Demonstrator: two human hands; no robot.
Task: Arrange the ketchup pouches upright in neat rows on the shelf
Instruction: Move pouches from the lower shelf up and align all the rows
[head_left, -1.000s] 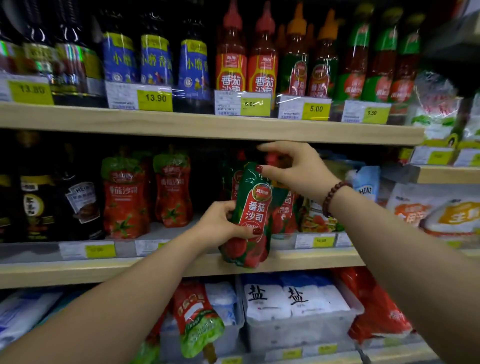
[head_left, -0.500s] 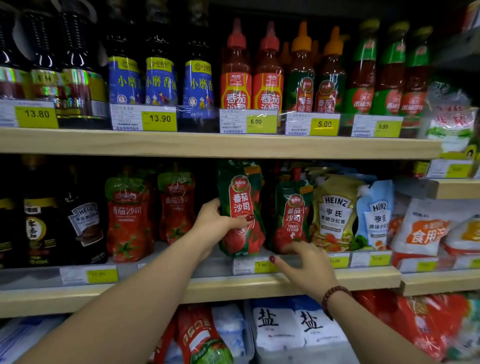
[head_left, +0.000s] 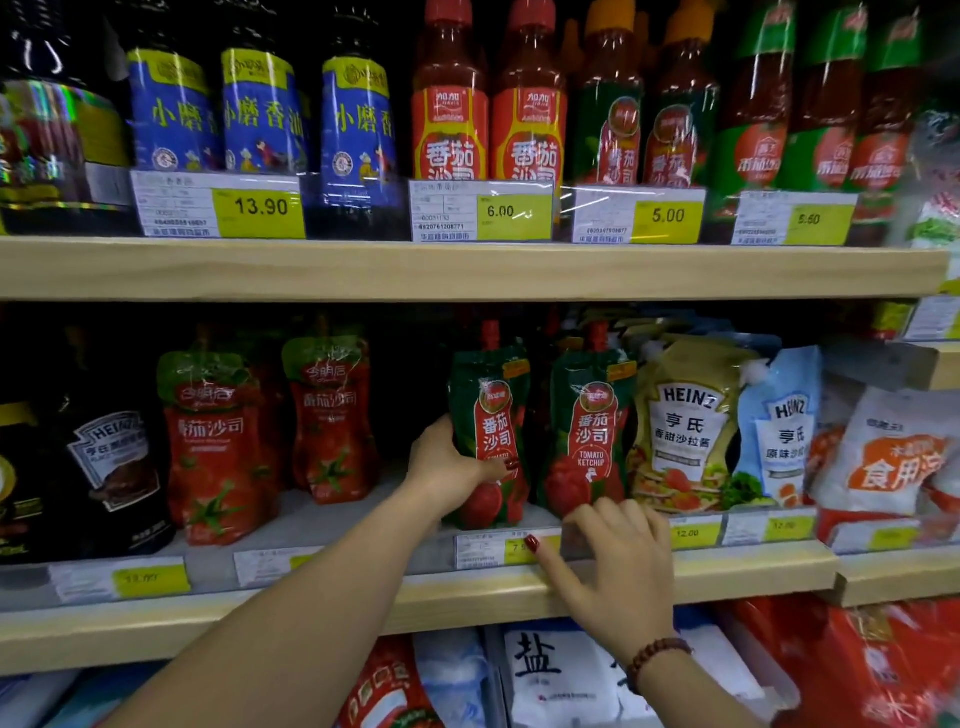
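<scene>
1. A green ketchup pouch (head_left: 491, 415) is held upright near the front edge of the shelf (head_left: 311, 613), gripped by the left hand (head_left: 447, 467).
2. The right hand (head_left: 618, 556) is spread, fingertips laid at the base of the second pouch (head_left: 589, 431).

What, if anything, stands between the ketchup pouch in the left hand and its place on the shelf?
Nothing visible does. The left hand grips the green pouch, which already stands upright on the shelf beside a second green pouch; the right hand touches that one's base.
</scene>
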